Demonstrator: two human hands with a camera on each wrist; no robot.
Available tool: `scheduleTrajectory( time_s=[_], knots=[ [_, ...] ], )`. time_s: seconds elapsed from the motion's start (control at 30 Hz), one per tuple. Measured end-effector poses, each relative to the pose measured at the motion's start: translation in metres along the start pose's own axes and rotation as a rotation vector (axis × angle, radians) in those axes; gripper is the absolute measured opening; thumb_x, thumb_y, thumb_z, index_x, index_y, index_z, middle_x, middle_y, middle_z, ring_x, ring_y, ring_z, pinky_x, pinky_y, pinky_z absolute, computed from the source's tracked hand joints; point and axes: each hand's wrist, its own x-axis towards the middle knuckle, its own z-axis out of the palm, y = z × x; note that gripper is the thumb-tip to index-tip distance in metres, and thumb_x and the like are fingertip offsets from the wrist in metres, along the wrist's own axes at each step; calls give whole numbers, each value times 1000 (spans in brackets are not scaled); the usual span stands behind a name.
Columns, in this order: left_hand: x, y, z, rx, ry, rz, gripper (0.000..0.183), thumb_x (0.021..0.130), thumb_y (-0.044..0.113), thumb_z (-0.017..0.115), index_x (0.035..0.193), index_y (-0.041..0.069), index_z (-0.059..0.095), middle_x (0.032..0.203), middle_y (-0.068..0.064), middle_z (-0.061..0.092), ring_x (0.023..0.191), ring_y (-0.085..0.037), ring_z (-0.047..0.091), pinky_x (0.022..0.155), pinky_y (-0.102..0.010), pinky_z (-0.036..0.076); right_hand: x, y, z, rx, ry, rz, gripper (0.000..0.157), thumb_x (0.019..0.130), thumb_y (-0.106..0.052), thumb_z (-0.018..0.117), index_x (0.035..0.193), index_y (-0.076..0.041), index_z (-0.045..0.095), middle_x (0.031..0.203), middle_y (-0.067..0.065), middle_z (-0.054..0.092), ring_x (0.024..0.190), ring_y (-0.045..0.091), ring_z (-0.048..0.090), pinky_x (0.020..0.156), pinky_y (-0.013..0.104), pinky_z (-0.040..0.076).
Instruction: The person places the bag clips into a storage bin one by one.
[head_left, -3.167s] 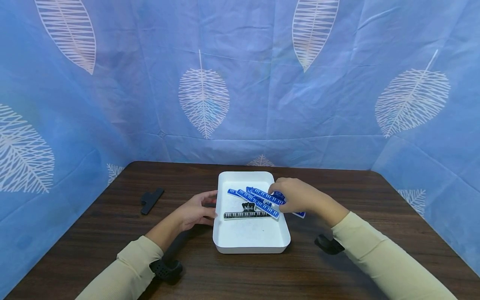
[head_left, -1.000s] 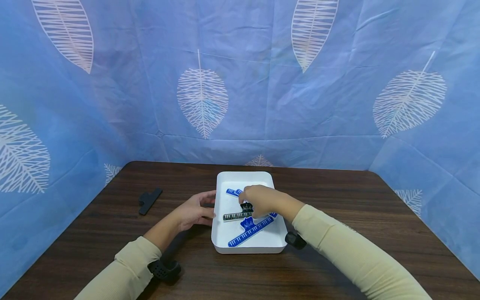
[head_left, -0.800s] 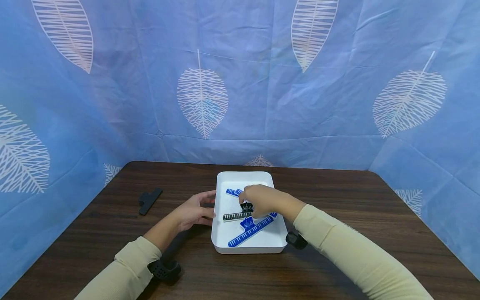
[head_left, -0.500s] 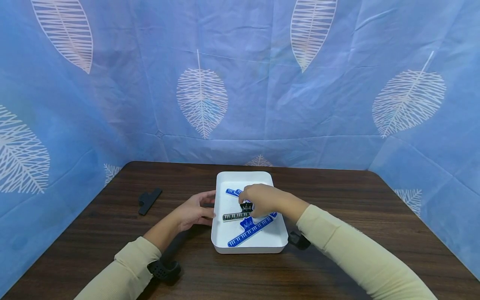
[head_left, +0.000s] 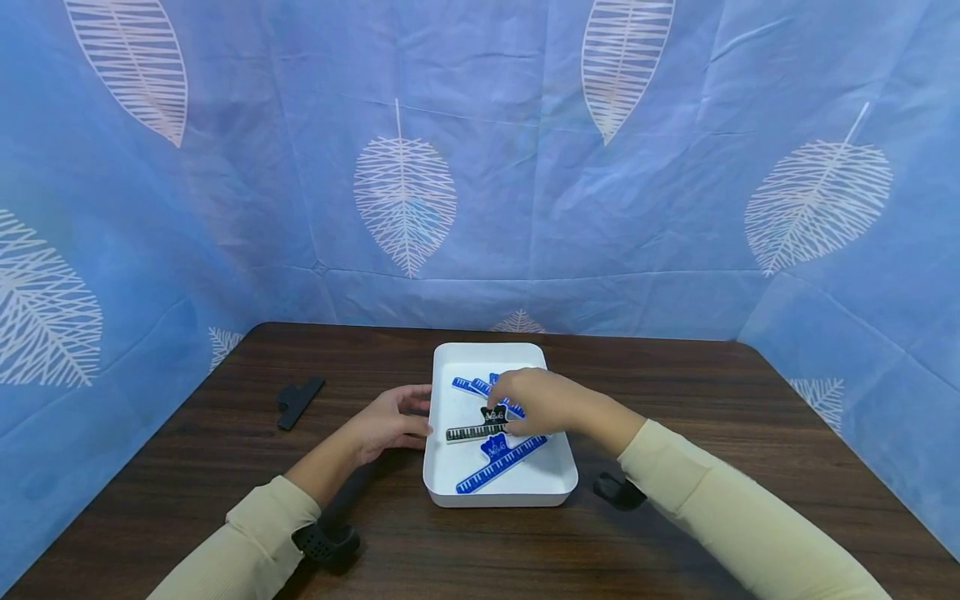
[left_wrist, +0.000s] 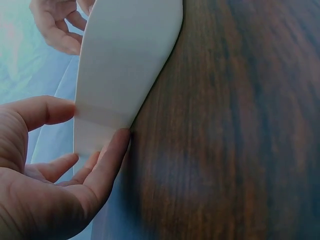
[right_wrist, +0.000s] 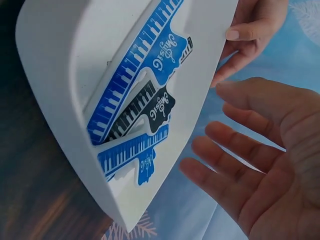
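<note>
A shallow white tray holds several music clips printed with piano keys. One blue clip lies slanted toward the near end. Behind it is a black clip, and more blue clips lie farther back, partly hidden by my right hand. My right hand is over the tray's right half; in the right wrist view this hand has its fingers spread, with nothing between them. My left hand is at the tray's left side, and in the left wrist view its fingertips touch the outer wall.
A plain black clip lies on the dark wooden table, left of the tray. A blue cloth with white leaf prints hangs behind the table. Each wrist wears a black camera mount.
From the tray's right side, my right hand moved over the middle, then drew slightly back right, uncovering blue clips. A blue clip now lies slanted near the front. My left hand stayed put.
</note>
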Motion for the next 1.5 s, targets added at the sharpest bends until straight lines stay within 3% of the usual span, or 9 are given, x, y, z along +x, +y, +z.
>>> scheduleTrajectory(
  time_s=[0.47, 0.57, 0.7, 1.17, 1.33, 1.5],
  knots=[
    [-4, 3, 2, 123, 79, 23, 49, 86, -4, 67, 133, -2, 54, 117, -17, 59, 95, -25, 66, 81, -40, 57, -39, 13, -1, 21, 164, 16, 28, 85, -15, 74, 112, -6, 71, 112, 5, 67, 109, 24, 62, 94, 44, 50],
    [-5, 4, 3, 164, 99, 50, 44, 86, -3, 66, 129, -2, 57, 115, -16, 61, 93, -24, 66, 80, -39, 57, -45, 15, 0, 20, 188, 20, 27, 84, -14, 74, 110, -6, 71, 111, 5, 67, 88, 15, 64, 82, 36, 54],
    [-7, 4, 4, 244, 136, 101, 38, 86, -2, 66, 124, -1, 60, 111, -14, 63, 92, -22, 64, 78, -37, 58, -51, 19, 1, 23, 237, 24, 27, 83, -12, 76, 108, -6, 71, 107, 4, 67, 64, 6, 52, 62, 24, 49],
    [-17, 4, 3, 658, 272, 356, 23, 84, 3, 72, 106, 10, 71, 103, -4, 67, 90, -17, 64, 79, -37, 56, -68, 28, 6, 62, 343, 81, 30, 80, -10, 78, 109, -6, 70, 101, 2, 68, 83, 17, 63, 72, 32, 55],
    [-21, 6, 1, 758, 275, 418, 24, 82, 5, 75, 105, 11, 72, 105, -4, 66, 90, -17, 65, 76, -35, 57, -74, 31, 15, 108, 385, 102, 30, 80, -8, 77, 109, -4, 69, 105, 9, 68, 91, 24, 67, 77, 38, 57],
    [-26, 6, -3, 870, 269, 506, 24, 81, 10, 76, 104, 10, 72, 106, -3, 66, 89, -16, 64, 74, -34, 56, -77, 34, 23, 125, 422, 190, 32, 80, -11, 78, 109, -3, 69, 106, 10, 67, 91, 26, 65, 76, 42, 56]
  ],
)
